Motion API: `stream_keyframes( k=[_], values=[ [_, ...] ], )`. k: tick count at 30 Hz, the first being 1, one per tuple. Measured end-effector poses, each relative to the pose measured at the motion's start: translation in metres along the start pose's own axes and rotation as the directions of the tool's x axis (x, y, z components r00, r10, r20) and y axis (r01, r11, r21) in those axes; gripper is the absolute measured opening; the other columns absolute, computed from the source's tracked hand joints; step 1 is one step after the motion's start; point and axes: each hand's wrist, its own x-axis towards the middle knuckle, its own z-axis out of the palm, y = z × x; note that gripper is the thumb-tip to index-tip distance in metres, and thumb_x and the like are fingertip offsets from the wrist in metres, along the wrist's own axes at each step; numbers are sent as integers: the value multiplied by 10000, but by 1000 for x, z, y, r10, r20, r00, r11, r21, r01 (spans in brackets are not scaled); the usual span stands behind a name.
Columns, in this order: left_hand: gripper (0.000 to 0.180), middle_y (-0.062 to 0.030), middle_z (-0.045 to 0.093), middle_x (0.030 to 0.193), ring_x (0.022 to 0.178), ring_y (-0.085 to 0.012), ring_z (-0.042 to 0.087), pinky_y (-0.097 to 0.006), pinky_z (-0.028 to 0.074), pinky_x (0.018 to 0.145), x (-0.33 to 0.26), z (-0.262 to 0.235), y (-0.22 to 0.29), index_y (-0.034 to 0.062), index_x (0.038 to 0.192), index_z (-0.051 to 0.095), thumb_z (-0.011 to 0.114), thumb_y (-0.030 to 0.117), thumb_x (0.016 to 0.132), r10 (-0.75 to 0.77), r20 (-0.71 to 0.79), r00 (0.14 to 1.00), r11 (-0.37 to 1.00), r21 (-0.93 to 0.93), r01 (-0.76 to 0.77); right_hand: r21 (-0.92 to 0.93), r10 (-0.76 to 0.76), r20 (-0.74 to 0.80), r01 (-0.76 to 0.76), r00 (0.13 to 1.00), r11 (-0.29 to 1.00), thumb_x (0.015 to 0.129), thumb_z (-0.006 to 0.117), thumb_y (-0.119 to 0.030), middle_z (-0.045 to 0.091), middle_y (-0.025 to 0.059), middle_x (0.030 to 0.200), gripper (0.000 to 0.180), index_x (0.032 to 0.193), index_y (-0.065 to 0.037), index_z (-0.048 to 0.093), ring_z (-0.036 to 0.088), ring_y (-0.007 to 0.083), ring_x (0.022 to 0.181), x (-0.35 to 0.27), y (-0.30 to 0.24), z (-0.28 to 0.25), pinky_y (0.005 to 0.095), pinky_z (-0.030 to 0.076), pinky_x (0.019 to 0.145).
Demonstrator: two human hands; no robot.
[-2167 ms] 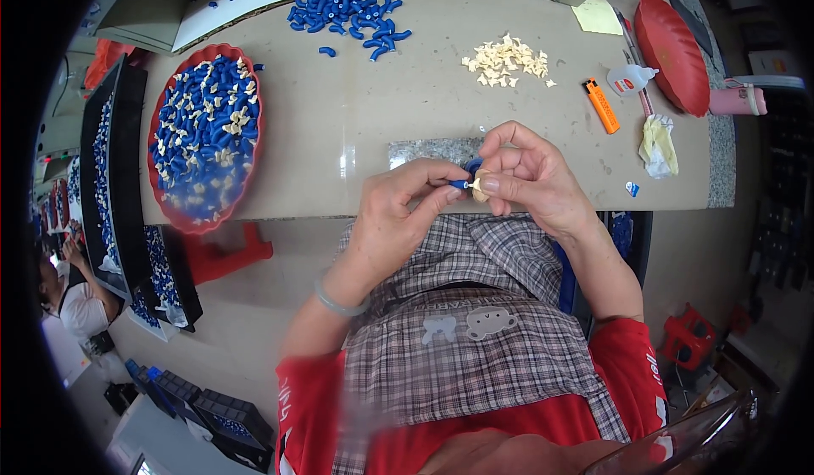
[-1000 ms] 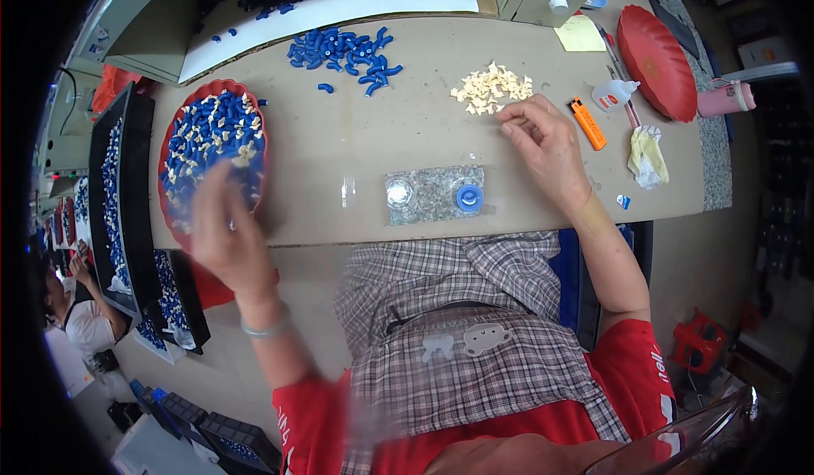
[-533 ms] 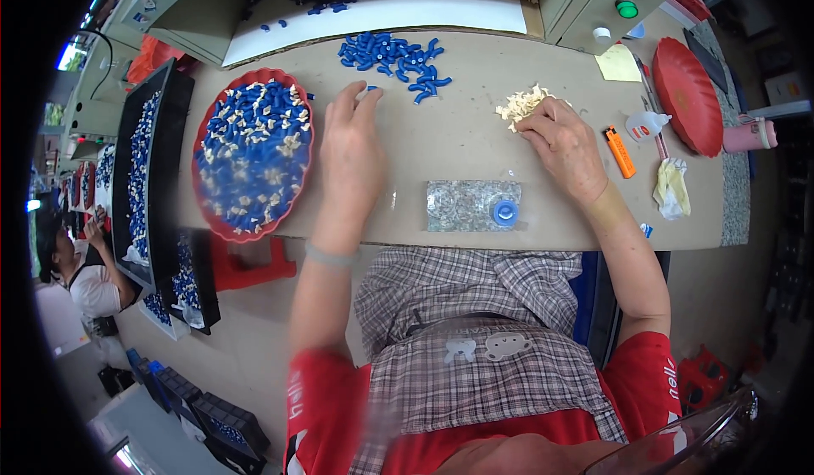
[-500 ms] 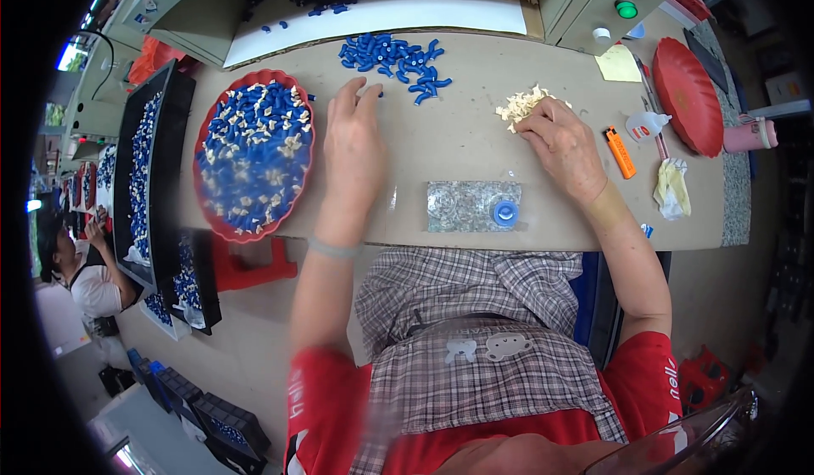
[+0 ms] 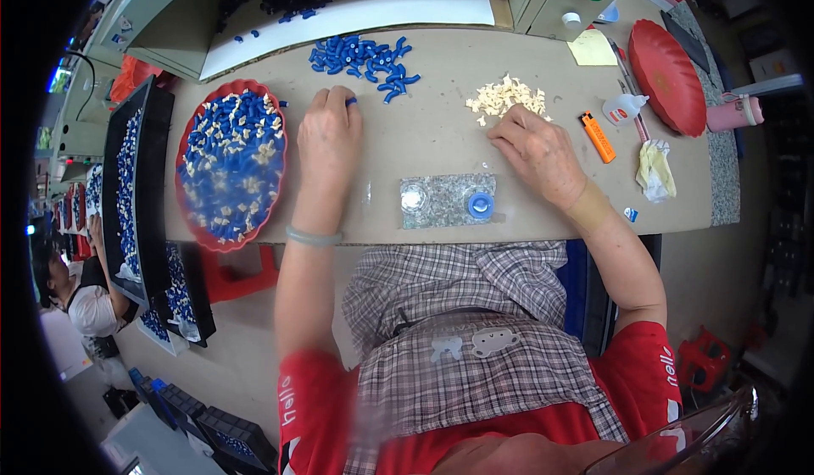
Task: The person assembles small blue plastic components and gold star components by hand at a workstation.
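My left hand [image 5: 329, 140] is closed in a pinch on a small blue curved piece, whose end [image 5: 351, 100] shows at the fingertips. Just beyond it lies a loose pile of blue curved pieces [image 5: 343, 54]. My right hand [image 5: 538, 149] has its thumb and fingers pressed together beside a heap of small cream pieces [image 5: 507, 95]; whatever is between those fingertips is too small to make out. Between my forearms, near the table's front edge, sits a speckled grey slab [image 5: 441, 202] bearing a round blue cup [image 5: 482, 205].
At left stands a red scalloped tray [image 5: 180, 166] of blue pieces with cream tips, beside black bins [image 5: 158, 195]. Rightward lie an orange lighter [image 5: 599, 138], a small white bottle [image 5: 623, 108], a crumpled cloth [image 5: 655, 172] and another red tray [image 5: 667, 77]. Another person [image 5: 95, 305] works far left.
My right hand has drawn back from the cream heap toward me, fingers pinched. The left hand has closed, and a blue piece now shows at its fingertips. The whole view has shifted slightly.
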Motion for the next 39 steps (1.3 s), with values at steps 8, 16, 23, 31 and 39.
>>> stream_keyframes(
  k=[8, 16, 23, 31, 39],
  values=[
    [145, -89, 705, 883, 756, -154, 667, -286, 545, 692, -37, -16, 14, -11, 1040, 686, 619, 27, 916, -212, 241, 947, 677, -663, 320, 129, 7, -135, 11, 991, 992, 839, 626, -2, 597, 103, 894, 66, 883, -22, 581, 644, 294, 789, -3, -8, 5, 376, 529, 667],
    [173, -10, 682, 933, 812, -63, 621, -219, 509, 726, -52, -16, 20, 25, 1111, 656, 653, 95, 953, -108, 455, 884, 246, -849, 467, 620, 401, 54, -345, 915, 704, 953, 604, -86, 599, 13, 687, 112, 972, 9, 660, 532, 61, 617, -13, 3, 8, 234, 443, 570],
    [131, -58, 694, 895, 741, -76, 615, -212, 506, 661, -61, -17, 29, 15, 1070, 626, 642, 46, 943, -114, 562, 819, 77, -817, 572, 782, 475, 394, -559, 786, 276, 963, 620, -76, 644, -1, 778, 116, 1040, -12, 679, 544, 33, 635, -23, 2, -8, 172, 414, 556],
    [117, -155, 712, 985, 837, -143, 677, -267, 565, 736, -65, -23, 36, -19, 1063, 610, 605, -8, 947, -1, 530, 848, -8, -848, 530, 760, 380, 479, -590, 792, 272, 949, 625, -50, 654, 25, 846, 89, 1023, -8, 651, 591, 68, 703, -29, -19, -27, 207, 491, 651],
    [179, -118, 695, 974, 798, -121, 662, -248, 558, 732, -72, -27, 46, -32, 1130, 643, 565, -3, 973, 68, 424, 903, 409, -838, 363, 791, 338, 434, -533, 835, 299, 976, 590, -56, 607, -6, 825, 80, 1043, -22, 616, 574, 45, 742, -41, -21, -20, 201, 488, 692]
  ],
)
